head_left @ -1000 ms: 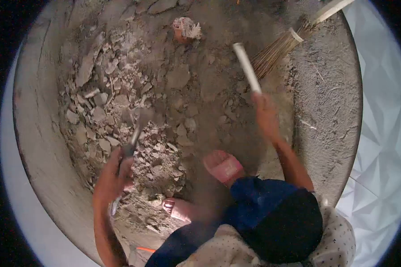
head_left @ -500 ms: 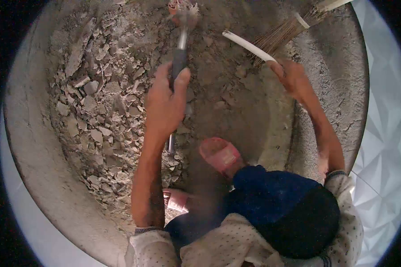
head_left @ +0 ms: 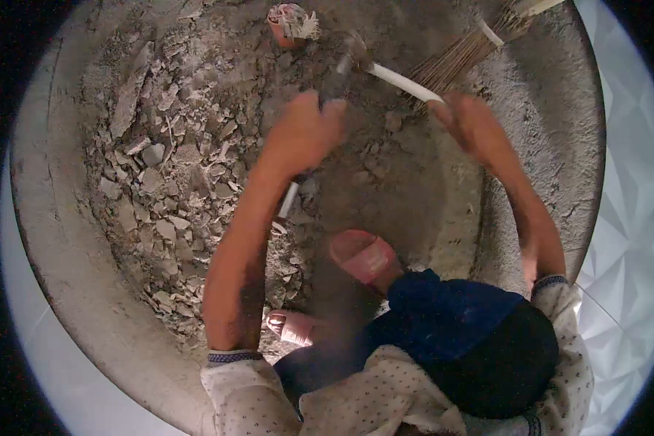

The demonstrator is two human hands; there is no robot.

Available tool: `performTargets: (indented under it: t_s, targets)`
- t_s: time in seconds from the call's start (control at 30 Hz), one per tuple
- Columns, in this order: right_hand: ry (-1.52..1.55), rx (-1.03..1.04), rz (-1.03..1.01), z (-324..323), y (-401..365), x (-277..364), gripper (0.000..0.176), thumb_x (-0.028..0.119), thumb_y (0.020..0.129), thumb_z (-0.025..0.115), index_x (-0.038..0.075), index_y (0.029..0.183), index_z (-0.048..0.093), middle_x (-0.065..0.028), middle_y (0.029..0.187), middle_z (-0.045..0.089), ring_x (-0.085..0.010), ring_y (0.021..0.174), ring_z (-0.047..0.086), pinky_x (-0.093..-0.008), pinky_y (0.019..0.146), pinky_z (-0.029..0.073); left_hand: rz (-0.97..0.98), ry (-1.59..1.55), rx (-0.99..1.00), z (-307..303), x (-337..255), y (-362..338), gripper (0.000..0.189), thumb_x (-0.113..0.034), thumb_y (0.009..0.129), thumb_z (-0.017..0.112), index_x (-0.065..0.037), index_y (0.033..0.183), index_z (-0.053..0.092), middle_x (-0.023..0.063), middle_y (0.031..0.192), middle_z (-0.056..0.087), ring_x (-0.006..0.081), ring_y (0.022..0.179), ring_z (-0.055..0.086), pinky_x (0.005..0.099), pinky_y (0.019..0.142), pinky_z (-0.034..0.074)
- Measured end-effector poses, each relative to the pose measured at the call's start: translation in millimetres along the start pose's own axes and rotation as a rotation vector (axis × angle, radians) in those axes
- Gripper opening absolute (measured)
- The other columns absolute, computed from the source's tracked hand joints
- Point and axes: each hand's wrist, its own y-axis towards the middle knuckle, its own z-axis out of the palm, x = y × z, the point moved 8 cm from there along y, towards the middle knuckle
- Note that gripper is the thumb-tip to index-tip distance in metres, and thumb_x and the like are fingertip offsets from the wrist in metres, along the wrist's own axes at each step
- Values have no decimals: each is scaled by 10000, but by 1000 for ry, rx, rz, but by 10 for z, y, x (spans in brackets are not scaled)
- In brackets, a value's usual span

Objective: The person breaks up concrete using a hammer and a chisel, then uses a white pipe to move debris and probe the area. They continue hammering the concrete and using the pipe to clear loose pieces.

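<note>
My left hand is closed around a metal-shafted tool with a dark grip. Its far end is blurred beside the tip of a white curved rod, and a pale, shiny end shows below my wrist. At the right, my right hand grips the near end of that white rod. Behind the rod lies a bundle broom of thin brown twigs, bound with a pale band. Ahead of my left hand stands a small reddish cup with whitish, frayed material at its top.
Broken grey chips and rubble cover the left of the dusty floor. A rounded concrete wall encloses the space. My feet, in pink slippers, are on the floor near the middle. White faceted panels lie beyond the right rim.
My left hand has moved right and slightly forward, swinging the tool's far end from over the cup to the white rod's tip. The cup is now uncovered. My right hand has barely moved.
</note>
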Motion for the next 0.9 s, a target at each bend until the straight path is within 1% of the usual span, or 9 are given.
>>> performTargets:
  t_s: [0.07, 0.17, 0.27, 0.37, 0.5, 0.57, 0.73, 0.8, 0.9]
  targets:
    - [-57, 0, 50, 4, 5, -48, 420, 385, 914, 509, -23, 899, 610, -242, 711, 574, -425, 686, 565, -476, 644, 438, -49, -159, -65, -312, -157, -51, 407, -344, 914, 458, 58, 902, 519, 308, 862, 590, 450, 876, 579, 477, 759, 440]
    - [3, 41, 101, 23, 76, -125, 466, 408, 912, 506, -41, 841, 613, -238, 711, 576, -422, 673, 561, -470, 641, 436, 14, -246, -373, -744, -336, -14, 403, -336, 910, 463, 62, 883, 521, 307, 887, 594, 459, 874, 578, 476, 766, 444]
    - [3, 82, 25, -78, 82, 36, 465, 407, 914, 500, -37, 843, 619, -234, 700, 574, -417, 656, 554, -469, 639, 433, -6, -131, -637, -706, -353, -17, 401, -330, 909, 462, 62, 852, 527, 305, 913, 600, 464, 880, 577, 469, 771, 447]
    - [5, 66, -7, -54, 107, 63, 447, 401, 911, 506, -29, 870, 622, -238, 699, 575, -415, 661, 555, -472, 642, 432, -141, -98, -273, -114, -124, 89, 406, -333, 910, 455, 61, 853, 532, 312, 925, 599, 463, 883, 579, 478, 765, 444]
    - [11, 37, -2, -112, 87, 64, 431, 389, 905, 519, -29, 876, 620, -247, 707, 574, -421, 681, 560, -476, 644, 430, 54, 78, -13, -51, 42, 279, 438, -357, 914, 430, 68, 891, 530, 316, 931, 597, 461, 893, 578, 493, 786, 440]
    - [4, 34, 12, -63, 110, 4, 426, 383, 905, 523, -30, 870, 619, -252, 716, 576, -426, 688, 561, -479, 644, 430, -16, -177, -44, -534, -278, 203, 456, -372, 911, 423, 71, 918, 535, 316, 933, 597, 459, 900, 577, 500, 804, 437]
    - [22, 88, 3, -223, 76, 202, 414, 373, 905, 523, -28, 864, 618, -256, 677, 558, -424, 645, 556, -478, 618, 430, -54, -113, -558, -791, -383, 323, 493, -396, 910, 412, 76, 951, 549, 313, 937, 599, 459, 925, 570, 497, 812, 430]
    - [25, 87, 4, -219, 108, 219, 446, 391, 909, 503, -37, 842, 611, -261, 703, 566, -435, 674, 561, -493, 638, 439, -30, -14, -441, -395, -177, 401, 507, -407, 915, 406, 78, 965, 546, 314, 931, 599, 462, 930, 567, 499, 803, 427]
    - [6, 54, 6, -133, 145, 128, 493, 410, 914, 481, -57, 812, 599, -265, 727, 574, -441, 701, 565, -506, 657, 448, -64, 55, 27, 211, 204, 463, 519, -415, 924, 395, 82, 1004, 521, 317, 921, 598, 468, 933, 563, 499, 796, 426]
